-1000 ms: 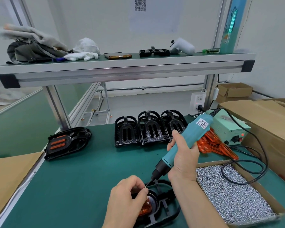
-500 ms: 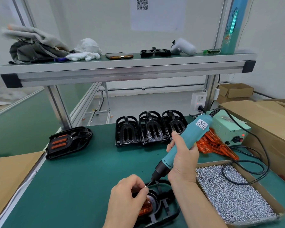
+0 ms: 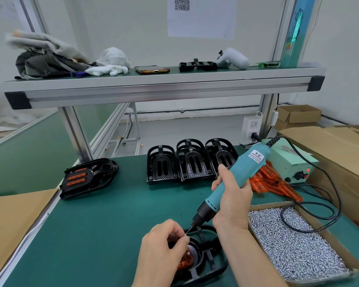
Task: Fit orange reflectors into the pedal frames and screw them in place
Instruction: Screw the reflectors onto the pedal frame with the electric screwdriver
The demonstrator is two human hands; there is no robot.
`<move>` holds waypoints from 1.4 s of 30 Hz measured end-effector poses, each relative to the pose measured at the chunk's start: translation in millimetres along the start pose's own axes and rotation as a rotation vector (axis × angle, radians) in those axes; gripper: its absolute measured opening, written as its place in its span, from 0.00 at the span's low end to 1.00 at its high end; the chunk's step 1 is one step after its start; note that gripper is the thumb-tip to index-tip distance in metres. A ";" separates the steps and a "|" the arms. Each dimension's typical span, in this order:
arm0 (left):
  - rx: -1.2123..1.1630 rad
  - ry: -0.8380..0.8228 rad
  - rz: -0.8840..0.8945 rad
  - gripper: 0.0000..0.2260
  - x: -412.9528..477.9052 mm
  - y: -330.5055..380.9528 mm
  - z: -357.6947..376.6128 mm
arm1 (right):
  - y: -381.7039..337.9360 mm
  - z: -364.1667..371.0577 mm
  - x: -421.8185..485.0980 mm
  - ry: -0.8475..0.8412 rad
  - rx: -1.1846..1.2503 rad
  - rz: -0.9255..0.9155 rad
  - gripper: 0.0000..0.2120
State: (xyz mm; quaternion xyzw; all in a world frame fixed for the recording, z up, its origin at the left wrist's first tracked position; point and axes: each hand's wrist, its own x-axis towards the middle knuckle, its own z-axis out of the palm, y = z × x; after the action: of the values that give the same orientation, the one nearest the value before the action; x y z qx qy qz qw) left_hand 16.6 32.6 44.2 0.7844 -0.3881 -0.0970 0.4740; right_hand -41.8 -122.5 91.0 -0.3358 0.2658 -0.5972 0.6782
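Head view, please: how many pedal frames (image 3: 192,162) are you counting on the green table (image 3: 112,224)?

I am counting five. Three empty ones are sitting side by side in one row at the far side. One finished pedal (image 3: 87,179) with orange showing is lying at the left edge. One near frame (image 3: 207,259) is lying at the bottom, under the hands.

And the reflectors?

One orange reflector (image 3: 186,264) is sitting inside the near frame, partly hidden by the left hand (image 3: 162,249). One pile of reflectors (image 3: 272,183) is lying at the right, too many for counting, just behind one box of screws (image 3: 298,251).

What are the fingers doing?

The left fingers are pinching one small screw (image 3: 186,235) at the tip of the bit. The right hand (image 3: 232,197) is gripping one teal electric screwdriver (image 3: 243,172), which is tilting down toward the near frame
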 end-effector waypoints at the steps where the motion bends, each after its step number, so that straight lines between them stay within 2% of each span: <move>1: 0.000 0.005 0.002 0.10 0.2 -0.1 0.2 | 0.2 -0.1 0.0 -0.003 0.001 -0.001 0.16; 7: 0.054 0.069 0.047 0.11 -0.9 -1.9 4.2 | 1.4 1.4 -3.7 0.004 -0.022 -0.038 0.16; 12: 0.253 0.253 0.312 0.15 -0.8 -5.1 12.4 | 1.8 6.9 -10.4 0.068 -0.093 -0.102 0.12; 16: 0.367 0.425 0.510 0.09 2.2 -11.6 18.0 | 4.0 9.2 -12.7 0.138 -0.148 -0.096 0.10; 18: 0.414 0.461 0.548 0.09 3.1 -12.5 19.3 | 4.1 9.4 -12.0 0.164 -0.158 -0.076 0.09; 24: 0.433 0.388 0.496 0.08 2.4 -12.1 17.4 | 2.4 8.0 -9.8 0.169 -0.142 -0.037 0.09; 27: 0.396 0.290 0.422 0.13 1.8 -9.7 11.3 | 1.4 9.7 -8.5 0.147 -0.131 -0.037 0.10; 30: 0.312 0.204 0.345 0.12 -0.4 -7.6 5.2 | -0.7 13.4 -8.6 0.112 -0.113 -0.045 0.10; 32: 0.195 0.160 0.230 0.11 -3.5 -10.7 -1.2 | -2.9 16.6 -10.2 0.079 -0.106 -0.051 0.10; 34: 0.114 0.054 0.119 0.22 -6.1 -22.2 -8.4 | -5.2 19.3 -12.7 0.037 -0.108 -0.065 0.10; 36: 0.140 -0.150 0.090 0.42 -9.5 -36.6 -17.1 | -6.2 22.3 -17.0 -0.013 -0.111 -0.083 0.10; 38: 0.192 -0.323 0.069 0.56 -13.7 -46.8 -22.0 | -5.2 25.1 -22.6 -0.067 -0.126 -0.101 0.10; 40: 0.221 -0.371 0.058 0.59 -17.8 -52.4 -20.9 | -2.6 27.4 -29.3 -0.117 -0.153 -0.111 0.11; 42: 0.216 -0.351 0.059 0.60 -19.6 -54.7 -18.2 | 1.1 28.8 -36.0 -0.165 -0.173 -0.119 0.11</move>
State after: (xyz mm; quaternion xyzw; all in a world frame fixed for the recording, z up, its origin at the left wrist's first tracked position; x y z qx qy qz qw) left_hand 41.0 72.2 4.8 0.7900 -0.4957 -0.1761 0.3149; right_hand -24.4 -82.9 106.9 -0.4561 0.2393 -0.5816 0.6296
